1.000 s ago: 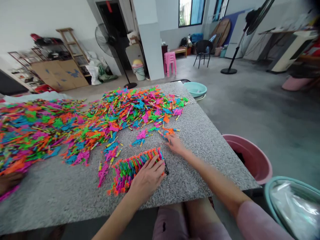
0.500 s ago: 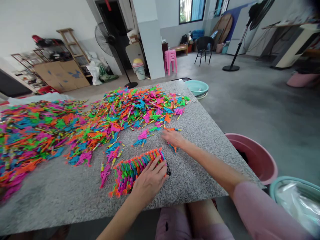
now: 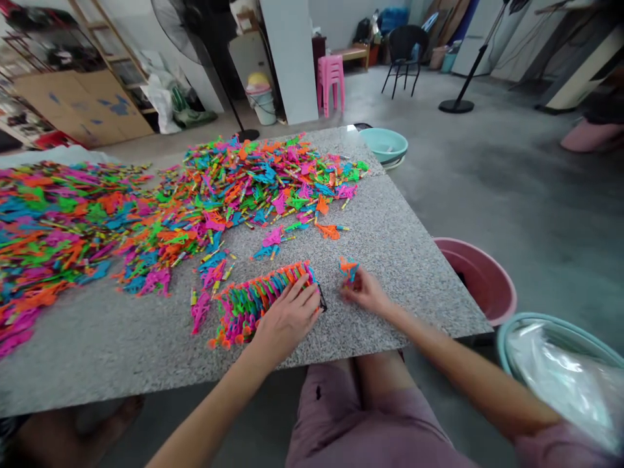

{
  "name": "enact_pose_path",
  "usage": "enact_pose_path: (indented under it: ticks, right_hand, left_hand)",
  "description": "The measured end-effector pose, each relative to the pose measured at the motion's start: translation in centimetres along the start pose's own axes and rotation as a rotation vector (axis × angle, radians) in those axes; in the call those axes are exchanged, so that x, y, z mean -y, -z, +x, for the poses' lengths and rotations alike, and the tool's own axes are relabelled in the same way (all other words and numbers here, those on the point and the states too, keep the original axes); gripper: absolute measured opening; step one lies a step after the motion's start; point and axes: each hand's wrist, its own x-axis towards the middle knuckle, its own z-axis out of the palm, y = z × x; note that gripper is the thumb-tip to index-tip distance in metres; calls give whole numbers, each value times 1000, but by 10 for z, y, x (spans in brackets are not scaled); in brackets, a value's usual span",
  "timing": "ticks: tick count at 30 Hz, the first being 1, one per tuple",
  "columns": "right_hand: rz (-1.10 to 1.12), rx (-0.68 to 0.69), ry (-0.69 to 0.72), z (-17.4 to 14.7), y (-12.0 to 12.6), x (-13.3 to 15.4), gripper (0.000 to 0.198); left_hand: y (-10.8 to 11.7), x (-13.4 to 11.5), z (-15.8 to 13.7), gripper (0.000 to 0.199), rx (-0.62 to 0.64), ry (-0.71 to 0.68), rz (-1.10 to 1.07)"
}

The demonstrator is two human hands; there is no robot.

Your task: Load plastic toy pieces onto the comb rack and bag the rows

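My left hand [image 3: 288, 311] lies over a tight row of small coloured plastic toy pieces [image 3: 258, 292], its fingers stretched across the right end. The pieces stand side by side, with round orange cup-like tips at the front left. A thin black edge [image 3: 322, 298] shows beside my fingertips. To the right, my right hand [image 3: 365, 292] pinches a few plastic toy pieces [image 3: 348, 268], orange and blue, just over the table; its fingers partly hide them. A loose orange piece [image 3: 329, 231] and a pink piece [image 3: 273, 236] lie beyond the row.
Large heaps of the same pieces [image 3: 273, 179] cover the far and left parts of the speckled stone table [image 3: 390, 253]. A pink tub [image 3: 504, 286] and a teal basin [image 3: 517, 325] with clear plastic stand at the right. Another person's leg [image 3: 88, 435] shows at lower left.
My right hand has drawn back from the loose pieces towards me, carrying the orange and blue ones. My left hand stays on the row. The view has tilted down.
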Motion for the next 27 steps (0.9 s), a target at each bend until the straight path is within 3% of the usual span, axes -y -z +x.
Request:
enact_pose_path:
  ticks: [2, 5, 9, 12, 16, 18, 22, 25, 27]
  right_hand:
    - [224, 19, -42, -25, -38, -2, 20]
    - [98, 22, -44, -36, -70, 6, 14]
    - [-383, 62, 47, -27, -62, 26, 14]
    - [-615, 164, 55, -23, -55, 44, 29]
    - [-767, 206, 45, -30, -62, 56, 33]
    - [-772, 202, 81, -28, -61, 53, 33]
    - [-663, 239, 133, 23, -22, 39, 18]
    - [-675, -50, 82, 87, 17, 35, 19]
    - [-683, -156, 87, 122, 30, 35, 23]
  left_hand:
    - [1, 0, 0, 26, 10, 8, 9]
    - [2, -1, -1, 27, 20, 16, 21]
    - [0, 0, -1, 27, 22, 6, 2]
    - [-1, 0, -1, 32, 12, 17, -29]
    - [3, 0, 1, 48, 17, 70, -78]
    - [6, -1, 2, 42, 32, 68, -77]
    - [6, 0, 3, 26, 16, 35, -7]
    - [1, 2, 1, 23, -11, -6, 49]
    - [-1, 4, 0, 24, -25, -13, 66]
